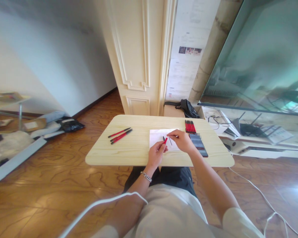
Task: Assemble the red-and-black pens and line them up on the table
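My left hand (157, 152) is closed round a red pen barrel (165, 140) over a white sheet of paper (156, 136) on the small wooden table (129, 148). My right hand (182, 140) is pinched just right of it, fingertips near a thin dark refill (170, 141) and a small dark pen part (163, 138) lying on the paper. What the right fingers hold is too small to make out. Three red and black pens (120, 135) lie on the table's left side. A row of several red pens (190, 126) lies at the far right.
A dark phone (198, 144) lies on the table right of my right hand. A black bag (187, 108) sits beyond the table by a cream pillar. A low TV stand with cables stands at right. Clutter and a board lie on the wooden floor at left.
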A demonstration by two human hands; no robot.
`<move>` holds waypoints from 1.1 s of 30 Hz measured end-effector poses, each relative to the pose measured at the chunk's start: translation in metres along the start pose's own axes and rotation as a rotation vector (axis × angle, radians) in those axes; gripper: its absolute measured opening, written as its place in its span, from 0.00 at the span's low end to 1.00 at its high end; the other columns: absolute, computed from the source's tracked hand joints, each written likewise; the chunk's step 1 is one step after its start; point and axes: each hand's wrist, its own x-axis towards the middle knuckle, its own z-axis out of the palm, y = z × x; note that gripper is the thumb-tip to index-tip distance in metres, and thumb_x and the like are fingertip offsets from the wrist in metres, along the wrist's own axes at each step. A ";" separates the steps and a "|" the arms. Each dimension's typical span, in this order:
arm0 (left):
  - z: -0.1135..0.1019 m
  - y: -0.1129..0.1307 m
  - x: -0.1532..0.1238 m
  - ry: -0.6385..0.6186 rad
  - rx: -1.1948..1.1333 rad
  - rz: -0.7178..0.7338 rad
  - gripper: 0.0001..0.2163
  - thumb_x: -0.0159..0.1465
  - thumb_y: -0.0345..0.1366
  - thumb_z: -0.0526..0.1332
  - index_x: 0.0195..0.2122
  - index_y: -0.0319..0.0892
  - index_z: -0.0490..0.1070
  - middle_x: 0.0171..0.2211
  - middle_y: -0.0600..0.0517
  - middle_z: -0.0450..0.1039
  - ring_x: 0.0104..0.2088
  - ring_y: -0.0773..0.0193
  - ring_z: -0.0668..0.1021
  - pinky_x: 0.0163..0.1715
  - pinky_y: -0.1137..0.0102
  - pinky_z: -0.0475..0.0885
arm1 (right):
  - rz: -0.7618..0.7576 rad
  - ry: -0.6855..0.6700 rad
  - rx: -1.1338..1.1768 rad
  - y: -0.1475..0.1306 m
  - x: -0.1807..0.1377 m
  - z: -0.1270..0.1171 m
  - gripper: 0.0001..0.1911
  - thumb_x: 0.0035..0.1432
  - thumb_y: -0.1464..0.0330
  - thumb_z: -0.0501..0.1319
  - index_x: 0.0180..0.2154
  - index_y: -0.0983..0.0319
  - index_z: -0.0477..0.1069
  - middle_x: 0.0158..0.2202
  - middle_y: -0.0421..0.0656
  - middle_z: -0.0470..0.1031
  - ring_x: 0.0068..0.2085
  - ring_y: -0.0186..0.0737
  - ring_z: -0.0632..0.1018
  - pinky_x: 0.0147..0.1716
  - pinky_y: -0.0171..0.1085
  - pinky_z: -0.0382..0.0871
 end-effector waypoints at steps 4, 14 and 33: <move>0.000 0.001 0.000 0.001 0.049 0.006 0.17 0.60 0.47 0.61 0.44 0.40 0.74 0.33 0.47 0.77 0.31 0.62 0.79 0.35 0.66 0.75 | -0.043 -0.044 -0.100 -0.007 0.002 -0.002 0.10 0.57 0.71 0.58 0.36 0.58 0.79 0.38 0.44 0.78 0.41 0.39 0.76 0.43 0.36 0.67; 0.001 0.004 -0.001 -0.003 0.095 0.020 0.17 0.60 0.47 0.61 0.42 0.41 0.75 0.32 0.48 0.78 0.31 0.62 0.79 0.34 0.66 0.75 | -0.066 -0.250 -0.147 -0.009 0.011 -0.011 0.11 0.56 0.72 0.60 0.38 0.55 0.80 0.37 0.42 0.78 0.39 0.38 0.76 0.42 0.35 0.67; 0.001 0.008 -0.002 -0.029 -0.131 -0.034 0.16 0.59 0.46 0.62 0.39 0.38 0.69 0.34 0.45 0.78 0.33 0.60 0.80 0.33 0.66 0.74 | 0.410 -0.156 -0.595 0.058 0.029 0.025 0.15 0.55 0.59 0.59 0.33 0.64 0.78 0.35 0.53 0.79 0.39 0.47 0.78 0.36 0.37 0.66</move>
